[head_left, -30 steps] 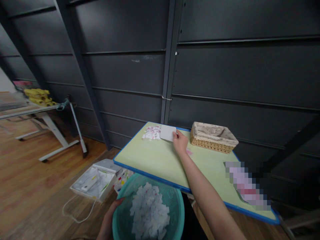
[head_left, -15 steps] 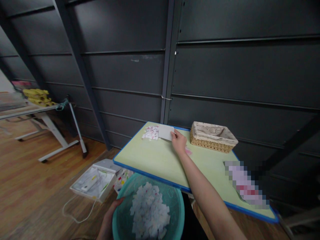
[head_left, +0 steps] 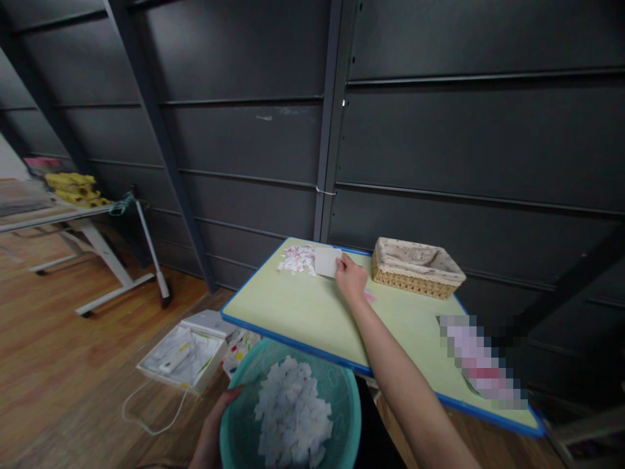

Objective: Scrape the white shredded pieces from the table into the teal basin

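My left hand (head_left: 219, 412) grips the left rim of a turquoise mesh plastic basket (head_left: 355, 410), which sits at the near side of the table. A heap of torn white paper scraps (head_left: 293, 407) lies inside it. Out over the table, my right hand (head_left: 351, 277) pinches a flat white card (head_left: 326, 262) by its right edge. The card's left edge is beside a loose pile of white and pink paper scraps (head_left: 297, 258) near the far left corner. A small pink piece (head_left: 370, 296) shows beside my right wrist, partly hidden.
The pale yellow table (head_left: 283, 303) has a blue edge. A cloth-lined wicker basket (head_left: 415, 286) stands at its back right, and a blurred-out flat item (head_left: 481, 365) lies right. On the floor, left, is an open white box (head_left: 180, 358) with a cord. Dark wall panels stand behind.
My right hand has moved the white card slightly right, uncovering more of the scrap pile's right side. My left hand and the turquoise basket have stayed put.
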The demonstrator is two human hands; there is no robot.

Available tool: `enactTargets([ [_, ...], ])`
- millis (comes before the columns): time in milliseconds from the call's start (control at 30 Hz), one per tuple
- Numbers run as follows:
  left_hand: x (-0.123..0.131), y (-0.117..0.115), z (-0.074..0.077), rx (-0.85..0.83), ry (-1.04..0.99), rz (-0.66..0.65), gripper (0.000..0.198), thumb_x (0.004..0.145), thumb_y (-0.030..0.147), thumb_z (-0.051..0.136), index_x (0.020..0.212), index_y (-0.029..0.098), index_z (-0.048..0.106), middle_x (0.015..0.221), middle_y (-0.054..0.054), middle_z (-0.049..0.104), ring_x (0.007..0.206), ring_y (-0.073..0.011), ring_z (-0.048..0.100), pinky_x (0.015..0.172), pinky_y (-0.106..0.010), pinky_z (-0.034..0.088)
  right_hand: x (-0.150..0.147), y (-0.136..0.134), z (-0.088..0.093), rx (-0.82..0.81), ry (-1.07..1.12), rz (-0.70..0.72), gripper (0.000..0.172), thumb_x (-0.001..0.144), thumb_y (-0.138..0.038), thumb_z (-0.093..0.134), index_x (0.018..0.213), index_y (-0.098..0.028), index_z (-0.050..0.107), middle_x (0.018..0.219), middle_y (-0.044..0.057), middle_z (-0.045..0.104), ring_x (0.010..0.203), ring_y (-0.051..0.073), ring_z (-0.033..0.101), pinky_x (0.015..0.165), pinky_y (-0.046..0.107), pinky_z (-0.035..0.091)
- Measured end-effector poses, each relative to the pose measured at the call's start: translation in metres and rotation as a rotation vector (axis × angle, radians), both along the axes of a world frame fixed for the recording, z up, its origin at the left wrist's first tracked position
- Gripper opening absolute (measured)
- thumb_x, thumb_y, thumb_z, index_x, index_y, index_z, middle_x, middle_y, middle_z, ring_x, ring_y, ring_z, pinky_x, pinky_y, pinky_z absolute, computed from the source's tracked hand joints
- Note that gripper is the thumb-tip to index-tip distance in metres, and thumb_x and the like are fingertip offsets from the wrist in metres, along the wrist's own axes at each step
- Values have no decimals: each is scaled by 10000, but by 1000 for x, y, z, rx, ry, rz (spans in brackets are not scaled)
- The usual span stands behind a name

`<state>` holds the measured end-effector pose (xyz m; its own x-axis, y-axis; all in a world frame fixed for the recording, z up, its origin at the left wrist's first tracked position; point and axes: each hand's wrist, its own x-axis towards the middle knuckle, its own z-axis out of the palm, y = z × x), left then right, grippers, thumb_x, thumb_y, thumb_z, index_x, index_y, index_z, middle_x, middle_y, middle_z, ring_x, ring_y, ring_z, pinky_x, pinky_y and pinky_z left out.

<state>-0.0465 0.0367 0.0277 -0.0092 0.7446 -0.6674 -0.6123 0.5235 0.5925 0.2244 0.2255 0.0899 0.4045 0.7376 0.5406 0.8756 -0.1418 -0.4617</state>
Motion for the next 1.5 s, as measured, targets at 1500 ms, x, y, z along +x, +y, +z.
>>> enactTargets([
  [1500,-1,-2,-1,40,31,-21,41,690,162,654,666,148,624,532,-22,702,516,-210,658,576,-330,544,1,-4,8,1,-49,1,338,902,-286,402,1123,-203,645,830,90,686,662,161,554,587,258,253],
])
